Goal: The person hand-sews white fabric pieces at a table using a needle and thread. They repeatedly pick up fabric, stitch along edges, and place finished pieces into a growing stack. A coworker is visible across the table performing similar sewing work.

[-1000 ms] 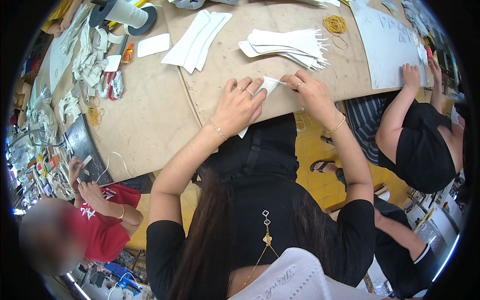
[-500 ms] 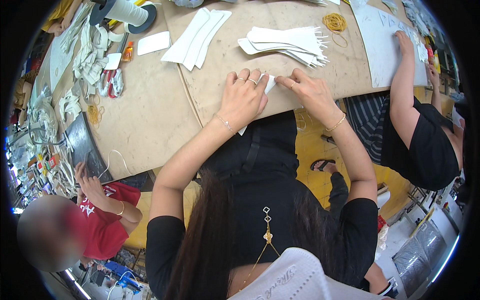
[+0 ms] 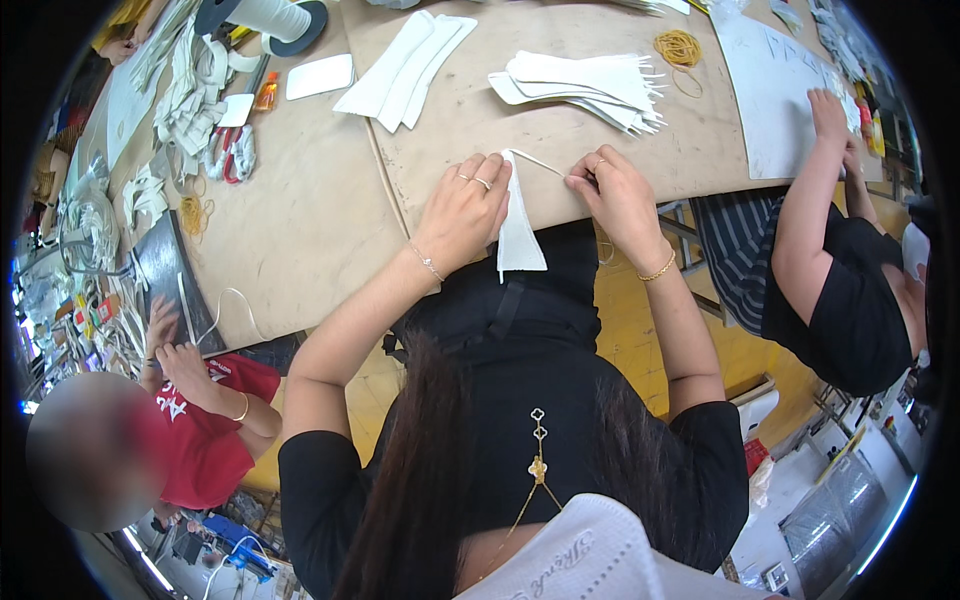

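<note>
My left hand point(image 3: 464, 210) presses its closed fingers onto a narrow white piece point(image 3: 518, 238), fabric-like, which hangs over the table's near edge and flares toward its lower end. A thin white cord point(image 3: 540, 160) runs from the top of that piece to my right hand point(image 3: 617, 195), whose thumb and fingertips pinch its end. Beyond my hands lie a fanned stack of white pieces with frayed-looking ends point(image 3: 585, 85) and a few smooth white flared pieces point(image 3: 405, 70).
The brown-topped table point(image 3: 300, 220) carries a spool point(image 3: 270, 22), a small orange bottle point(image 3: 267, 92), scissors with red-and-white wrapped handles point(image 3: 232, 155) and yellow rubber bands point(image 3: 677, 48). Co-workers sit at left in a red shirt point(image 3: 215, 430) and at right in black point(image 3: 860, 300).
My right hand has moved right, away from my left, with the cord now stretched between them. The white piece, mostly covered before, now shows its length below my left fingers.
</note>
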The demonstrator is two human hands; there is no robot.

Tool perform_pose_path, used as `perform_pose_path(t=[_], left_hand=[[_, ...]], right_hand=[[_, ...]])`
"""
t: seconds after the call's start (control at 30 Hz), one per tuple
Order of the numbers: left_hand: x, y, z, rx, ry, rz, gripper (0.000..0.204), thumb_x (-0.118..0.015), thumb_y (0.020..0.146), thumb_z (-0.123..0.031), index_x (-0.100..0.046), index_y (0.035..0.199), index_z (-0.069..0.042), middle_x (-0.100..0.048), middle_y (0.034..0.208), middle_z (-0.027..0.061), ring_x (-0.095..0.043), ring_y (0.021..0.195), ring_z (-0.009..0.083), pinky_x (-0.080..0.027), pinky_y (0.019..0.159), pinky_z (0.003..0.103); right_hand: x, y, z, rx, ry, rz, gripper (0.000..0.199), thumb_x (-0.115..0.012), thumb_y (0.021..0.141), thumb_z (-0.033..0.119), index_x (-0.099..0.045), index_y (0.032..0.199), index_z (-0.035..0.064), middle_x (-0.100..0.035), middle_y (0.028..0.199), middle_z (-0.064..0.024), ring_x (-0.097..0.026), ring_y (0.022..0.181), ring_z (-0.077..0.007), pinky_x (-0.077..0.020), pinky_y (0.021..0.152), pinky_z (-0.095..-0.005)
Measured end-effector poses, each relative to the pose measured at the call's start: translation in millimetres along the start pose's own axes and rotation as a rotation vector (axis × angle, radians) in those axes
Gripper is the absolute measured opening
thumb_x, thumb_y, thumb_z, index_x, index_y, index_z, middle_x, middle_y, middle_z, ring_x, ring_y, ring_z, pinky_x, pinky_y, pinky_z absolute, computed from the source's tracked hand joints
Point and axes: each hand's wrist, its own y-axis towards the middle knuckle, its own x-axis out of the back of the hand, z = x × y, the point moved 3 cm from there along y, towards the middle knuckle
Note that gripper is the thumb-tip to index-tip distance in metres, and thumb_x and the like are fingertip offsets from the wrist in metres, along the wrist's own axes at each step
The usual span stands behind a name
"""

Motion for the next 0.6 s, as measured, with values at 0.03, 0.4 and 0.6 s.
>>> perform_pose_path(t=[0.03,0.4,0.6], left_hand=[[0.9,-2.9,-0.3,0.012,0.000,-0.007,0.042,-0.069,0.086,-0.013,-0.062,0.123,0.004,-0.060,0.126,0.0138,-0.057,0.116,0.0290,-0.046,0.098,0.040],[-1.0,0.3,-2.3,0.029,0.001,-0.011,0.038,-0.067,0.086,-0.009,-0.062,0.119,0.008,-0.060,0.125,0.0168,-0.057,0.112,0.0306,-0.048,0.096,0.039],[-7.2,2.3,-16.7,0.154,0.001,-0.003,0.040,-0.063,0.082,-0.001,-0.060,0.121,0.010,-0.059,0.126,0.0206,-0.057,0.105,0.0325,-0.050,0.094,0.039]], right_hand=[[-1.3,1.6,4.8,0.047,-0.033,-0.026,0.019,-0.073,0.088,0.022,-0.066,0.094,0.0056,-0.062,0.091,-0.0090,-0.064,0.086,-0.0298,-0.0528,0.075,-0.0401],[-9.0,-6.8,27.4,0.061,-0.077,-0.086,0.018,-0.074,0.087,0.017,-0.064,0.096,0.0049,-0.060,0.092,-0.0110,-0.063,0.087,-0.0289,-0.0512,0.076,-0.0399],[-11.2,-20.0,41.3,0.113,0.009,-0.144,0.020,-0.074,0.086,0.012,-0.069,0.106,0.0078,-0.063,0.086,-0.0076,-0.066,0.073,-0.0281,-0.0532,0.064,-0.0374]])
